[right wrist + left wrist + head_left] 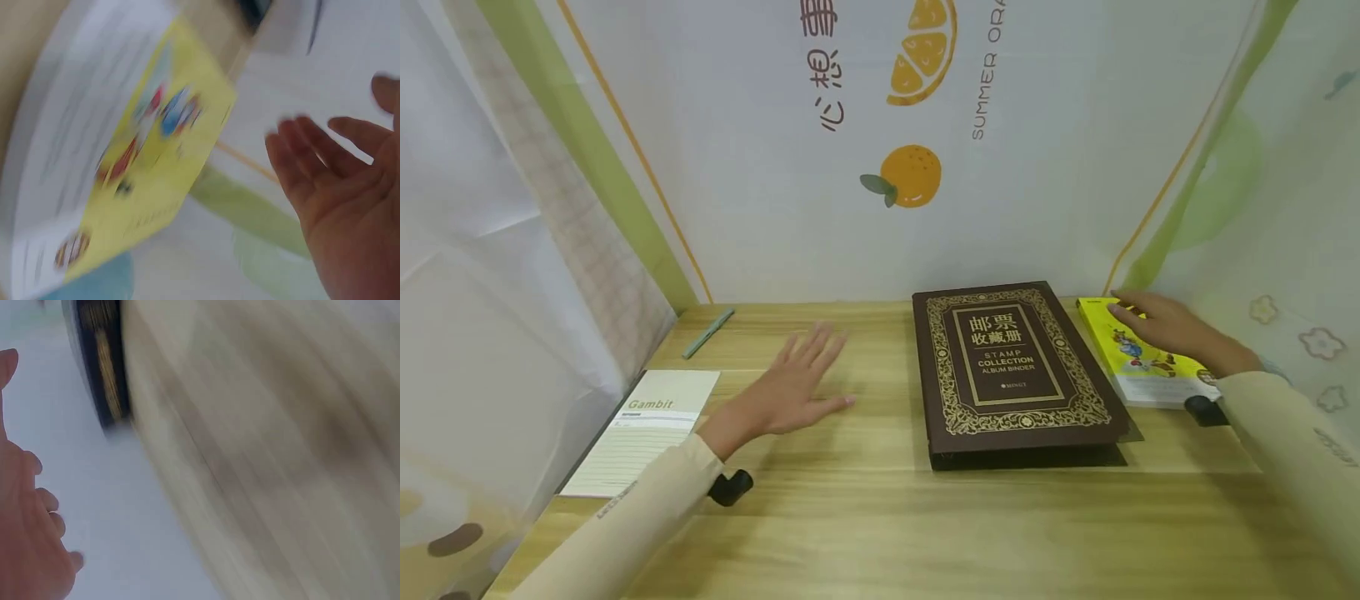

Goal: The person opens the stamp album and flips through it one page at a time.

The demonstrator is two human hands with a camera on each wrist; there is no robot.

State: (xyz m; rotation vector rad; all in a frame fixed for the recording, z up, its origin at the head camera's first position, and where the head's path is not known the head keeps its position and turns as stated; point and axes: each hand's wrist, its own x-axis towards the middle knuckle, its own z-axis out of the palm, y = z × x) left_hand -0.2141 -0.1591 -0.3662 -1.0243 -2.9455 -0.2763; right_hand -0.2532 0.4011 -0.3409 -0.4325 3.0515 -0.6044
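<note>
Hands first: we see our left hand [790, 387] spread flat with straight fingers just above the wooden counter [880, 517], well to the left of the brown stamp album [1011, 367], holding nothing. Our right hand [1165, 327] lies with relaxed, open fingers on the far end of the yellow book [1138, 354], which rests on the counter just to the right of the album, its long edge close beside the album's cover. In the right wrist view the book [125, 162] is blurred and the open palm [340, 200] stands a little apart from it, so we cannot tell how firmly the fingers press. The left wrist view is too blurred for detail. A notepad [643, 429] lies far left of the album, with a green pen [707, 333] beyond it.
</note>
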